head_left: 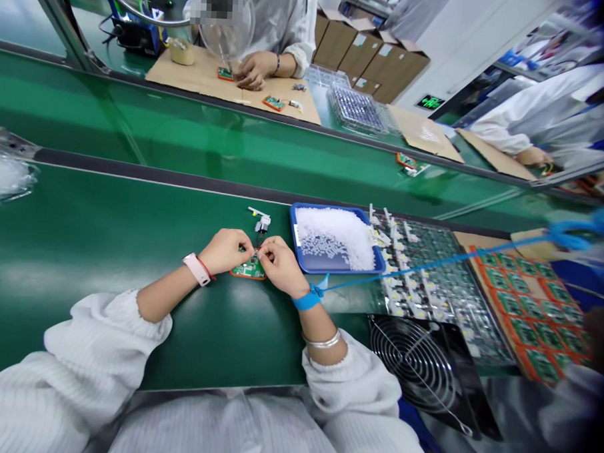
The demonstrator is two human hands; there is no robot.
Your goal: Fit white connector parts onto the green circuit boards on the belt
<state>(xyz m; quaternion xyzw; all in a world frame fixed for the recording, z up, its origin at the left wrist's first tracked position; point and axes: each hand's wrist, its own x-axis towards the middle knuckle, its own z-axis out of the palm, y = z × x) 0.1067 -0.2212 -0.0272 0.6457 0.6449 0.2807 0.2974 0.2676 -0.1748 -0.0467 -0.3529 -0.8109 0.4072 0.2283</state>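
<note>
A green circuit board (248, 271) with an orange edge lies on the green bench in front of me. My left hand (227, 251) is closed in a pinch over the board's upper left part. From the other side my right hand (281, 264) pinches close by, its fingertips nearly meeting the left ones. Whatever small piece sits between the fingertips is too hidden to name. Just beyond the hands is a small motor unit (263, 223) with a white piece, its dark leads running down toward my fingers.
Right of my hands stands a blue tray (336, 271) of small white pieces. Farther right are rows of white motor parts (405, 271), a black fan (416, 365) and orange-edged boards (533, 303). A blue cord (430, 262) runs from my right wrist. Across the divider, a person's hand (256, 69) works.
</note>
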